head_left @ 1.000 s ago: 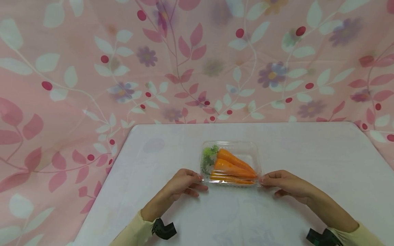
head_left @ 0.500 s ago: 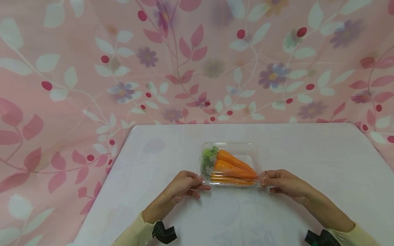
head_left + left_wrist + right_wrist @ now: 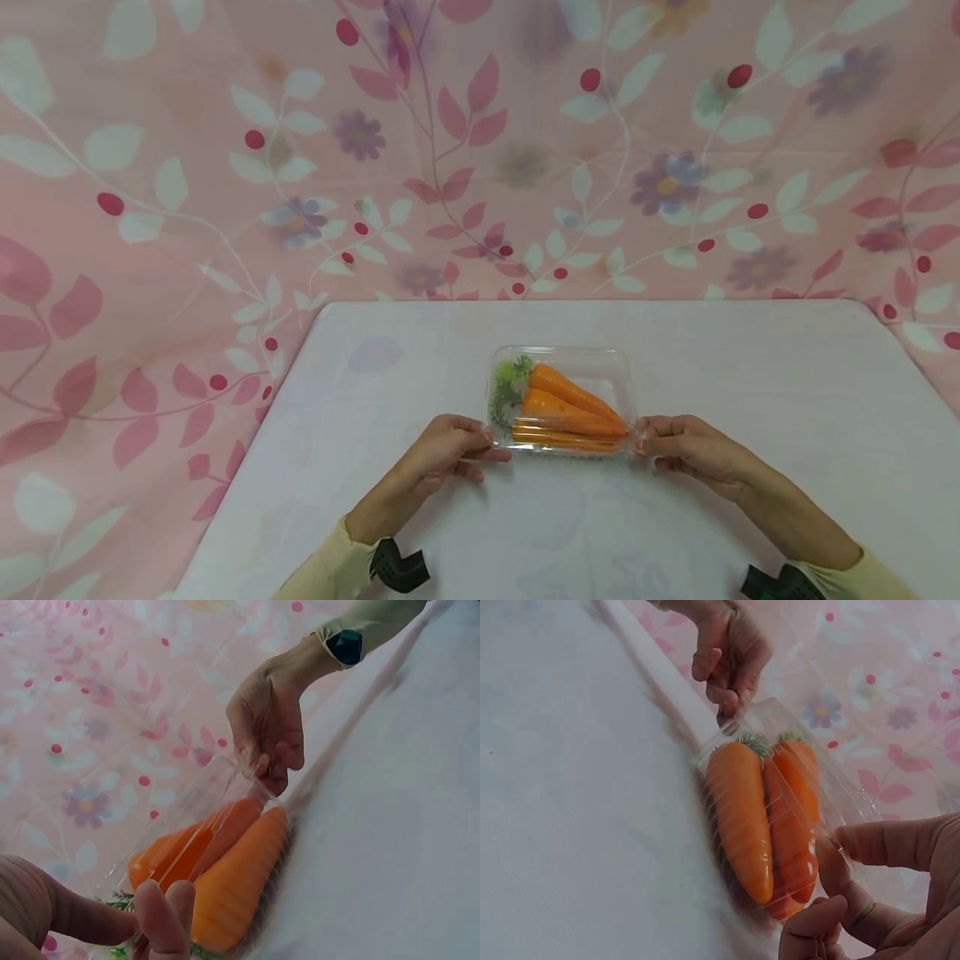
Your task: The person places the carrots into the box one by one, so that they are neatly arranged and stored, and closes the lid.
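Note:
A clear plastic clamshell box (image 3: 611, 379) sits near the middle of the white table, its lid over several orange carrots (image 3: 566, 408). Green leafy tops (image 3: 510, 396) lie at the box's left end, the carrot tips pointing right. My left hand (image 3: 453, 450) pinches the front left corner between thumb and fingers, its lower fingers stretched out below the edge. At the front right corner my right hand (image 3: 697, 450) pinches the rim the same way. Close up in the right wrist view, that hand's thumb and forefinger (image 3: 885, 840) meet at the transparent lid edge.
The white cloth-covered table (image 3: 405, 358) has rounded back corners. Behind and to its left hangs a pink floral curtain (image 3: 450, 167). Dark wrist-worn devices (image 3: 401, 567) sit at both cuffs.
The right hand's lower fingers have drawn a little closer to the box corner. The left hand has shifted only slightly, and the box stays where it was.

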Demonstrator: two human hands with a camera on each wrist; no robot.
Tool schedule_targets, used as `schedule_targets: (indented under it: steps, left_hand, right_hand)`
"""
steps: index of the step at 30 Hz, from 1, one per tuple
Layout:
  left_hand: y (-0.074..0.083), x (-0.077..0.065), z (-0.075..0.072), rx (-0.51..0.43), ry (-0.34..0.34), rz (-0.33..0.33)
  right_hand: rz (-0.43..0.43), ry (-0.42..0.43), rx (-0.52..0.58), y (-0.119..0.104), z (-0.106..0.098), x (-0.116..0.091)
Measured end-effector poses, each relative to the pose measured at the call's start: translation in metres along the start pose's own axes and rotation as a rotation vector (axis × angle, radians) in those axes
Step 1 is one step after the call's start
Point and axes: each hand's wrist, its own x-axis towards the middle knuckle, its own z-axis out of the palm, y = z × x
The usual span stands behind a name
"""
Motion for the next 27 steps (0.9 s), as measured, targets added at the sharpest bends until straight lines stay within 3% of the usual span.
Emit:
schedule_targets:
  steps: [4, 10, 19, 27]
  left_hand:
    - [-0.001, -0.001, -0.004, 0.035, -0.008, -0.007]
    - [0.0, -0.003, -0.007, 0.064, -0.055, -0.03]
    - [0.002, -0.001, -0.008, 0.054, -0.067, -0.058]
    - [0.003, 0.0, -0.007, 0.012, -0.109, -0.098]
  right_hand:
    - [0.007, -0.019, -0.032, 0.0, -0.001, -0.002]
    - [0.054, 0.029, -0.094, -0.001, -0.001, -0.004]
    - [0.083, 0.065, -0.192, -0.009, 0.002, -0.008]
    - [0.1, 0.084, -0.214, -0.011, 0.004, -0.008]
